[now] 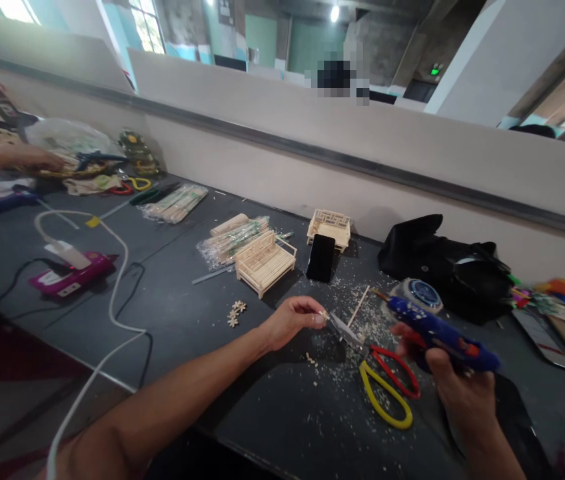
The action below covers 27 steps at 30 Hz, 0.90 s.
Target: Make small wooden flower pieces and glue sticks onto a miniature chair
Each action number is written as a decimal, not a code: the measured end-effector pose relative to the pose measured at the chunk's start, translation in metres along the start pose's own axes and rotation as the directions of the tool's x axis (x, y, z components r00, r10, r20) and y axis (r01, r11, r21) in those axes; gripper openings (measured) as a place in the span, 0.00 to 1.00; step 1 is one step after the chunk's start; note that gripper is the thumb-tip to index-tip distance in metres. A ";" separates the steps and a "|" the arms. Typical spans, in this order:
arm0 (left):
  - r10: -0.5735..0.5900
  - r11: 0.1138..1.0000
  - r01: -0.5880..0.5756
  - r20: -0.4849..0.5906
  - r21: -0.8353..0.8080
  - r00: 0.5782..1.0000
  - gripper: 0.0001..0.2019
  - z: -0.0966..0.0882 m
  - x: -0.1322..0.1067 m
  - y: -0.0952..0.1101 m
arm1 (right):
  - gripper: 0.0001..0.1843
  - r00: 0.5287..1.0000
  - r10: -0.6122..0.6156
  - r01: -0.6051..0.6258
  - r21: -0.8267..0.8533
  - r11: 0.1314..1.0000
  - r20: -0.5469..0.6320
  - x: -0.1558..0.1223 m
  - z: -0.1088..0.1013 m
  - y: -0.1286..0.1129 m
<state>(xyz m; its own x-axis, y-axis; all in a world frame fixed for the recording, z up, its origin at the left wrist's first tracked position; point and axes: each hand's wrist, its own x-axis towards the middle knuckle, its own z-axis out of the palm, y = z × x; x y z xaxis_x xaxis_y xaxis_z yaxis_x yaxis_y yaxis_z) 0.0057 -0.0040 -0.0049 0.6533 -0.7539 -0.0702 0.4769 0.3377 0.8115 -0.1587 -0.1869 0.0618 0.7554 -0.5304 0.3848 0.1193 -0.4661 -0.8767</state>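
I see the small pale wood scrap (323,315) pinched between thumb and forefinger of the left hand (290,321), low over the dark grey tabletop (187,313). At three o'clock from it, the right hand (455,390) is wrapped around the blue hot-glue gun (437,331), its nozzle aimed toward the scrap but apart from it. Whether glue sits on the scrap I cannot tell; it is too small. Red-and-yellow-handled scissors (387,390) lie at five o'clock among wood crumbs. At eleven o'clock a stick-built miniature bench (265,260) stands assembled; at twelve, a lattice stick piece (330,225) with a black phone (321,258) leaning on it. The scrap itself looks unattached.
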 end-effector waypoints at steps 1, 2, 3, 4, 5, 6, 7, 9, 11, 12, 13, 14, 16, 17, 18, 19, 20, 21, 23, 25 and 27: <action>0.005 1.000 -0.005 -0.002 0.001 1.000 0.20 0.000 0.000 0.001 | 0.22 0.997 -0.062 0.058 -0.089 0.994 -0.035 0.007 -0.007 0.002; 0.012 1.000 -0.012 -0.005 0.005 1.000 0.19 0.000 0.000 0.001 | 0.21 0.990 -0.122 0.101 -0.230 0.968 -0.075 0.016 -0.013 0.003; 0.020 1.000 -0.020 -0.010 0.009 1.000 0.19 0.000 0.000 0.001 | 0.22 0.976 -0.191 0.135 -0.395 0.909 -0.104 0.025 -0.021 0.005; 0.027 1.000 -0.027 -0.015 0.012 1.000 0.19 0.000 0.000 0.002 | 0.24 0.959 -0.263 0.159 -0.564 0.810 -0.108 0.036 -0.027 0.007; 0.033 0.999 -0.033 -0.018 0.013 0.999 0.19 0.000 0.000 0.002 | 0.26 0.953 -0.282 0.156 -0.620 0.769 -0.111 0.047 -0.034 0.010; 0.039 0.999 -0.039 -0.020 0.014 0.999 0.20 0.000 0.001 0.002 | 0.27 0.948 -0.297 0.154 -0.661 0.734 -0.109 0.058 -0.039 0.012; 0.044 0.999 -0.044 -0.020 0.015 0.999 0.20 0.000 0.001 0.002 | 0.28 0.939 -0.337 0.173 -0.757 0.630 -0.065 0.069 -0.044 0.016; 0.050 0.999 -0.049 -0.026 0.017 0.998 0.20 0.000 0.001 0.002 | 0.28 0.931 -0.362 0.227 -0.862 0.453 0.054 0.087 -0.051 0.028; 0.050 0.999 -0.049 -0.033 0.020 0.998 0.20 0.000 0.001 0.002 | 0.27 0.932 -0.326 0.289 -0.869 0.402 0.160 0.101 -0.056 0.043; 0.049 0.999 -0.048 -0.035 0.022 0.998 0.20 0.000 0.002 0.002 | 0.28 0.935 -0.287 0.316 -0.854 0.414 0.208 0.106 -0.058 0.051; 0.049 0.999 -0.048 -0.034 0.024 0.998 0.20 -0.001 0.002 0.002 | 0.29 0.938 -0.251 0.331 -0.836 0.437 0.240 0.110 -0.060 0.059; 0.048 0.998 -0.048 -0.030 0.027 0.998 0.19 -0.001 0.002 0.002 | 0.31 0.941 -0.223 0.332 -0.826 0.455 0.255 0.114 -0.061 0.065; 0.048 0.998 -0.048 -0.019 0.032 0.999 0.19 -0.001 0.002 0.002 | 0.36 0.941 -0.195 0.339 -0.811 0.476 0.278 0.117 -0.064 0.072; 0.048 0.998 -0.048 -0.016 0.032 0.999 0.19 -0.002 0.002 0.001 | 0.38 0.936 -0.198 0.350 -0.808 0.474 0.290 0.117 -0.064 0.071; 0.049 0.998 -0.048 -0.014 0.029 0.999 0.19 -0.002 0.002 0.001 | 0.41 0.929 -0.211 0.368 -0.807 0.461 0.303 0.115 -0.064 0.069; 0.050 0.998 -0.049 -0.013 0.027 0.999 0.19 -0.002 0.002 0.001 | 0.43 0.923 -0.234 0.381 -0.813 0.440 0.305 0.111 -0.063 0.063; 0.050 0.998 -0.050 -0.012 0.024 0.999 0.19 -0.002 0.002 0.002 | 0.44 0.917 -0.264 0.387 -0.824 0.413 0.299 0.106 -0.061 0.055; 0.050 0.998 -0.050 -0.013 0.023 0.999 0.19 -0.002 0.002 0.002 | 0.44 0.912 -0.306 0.379 -0.844 0.380 0.271 0.099 -0.058 0.046; 0.050 0.999 -0.049 -0.016 0.020 0.999 0.19 -0.002 0.002 0.002 | 0.35 0.899 -0.396 0.342 -0.866 0.366 0.188 0.079 -0.046 0.024; 0.056 0.998 -0.055 -0.021 0.011 0.998 0.19 -0.001 0.001 0.003 | 0.21 0.870 -0.472 0.378 -0.808 0.453 0.142 0.054 -0.027 0.006; 0.067 0.998 -0.067 -0.026 -0.001 0.997 0.20 -0.001 0.001 0.003 | 0.12 0.858 -0.469 0.472 -0.681 0.559 0.210 0.028 -0.001 -0.005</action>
<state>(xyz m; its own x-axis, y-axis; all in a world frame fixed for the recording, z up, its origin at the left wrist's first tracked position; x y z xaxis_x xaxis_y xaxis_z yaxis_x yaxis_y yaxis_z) 0.0086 -0.0036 -0.0032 0.6989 -0.7146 -0.0307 0.4326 0.3881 0.8138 -0.1388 -0.2000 0.0773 0.7275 -0.0877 0.6805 -0.0154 -0.9936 -0.1116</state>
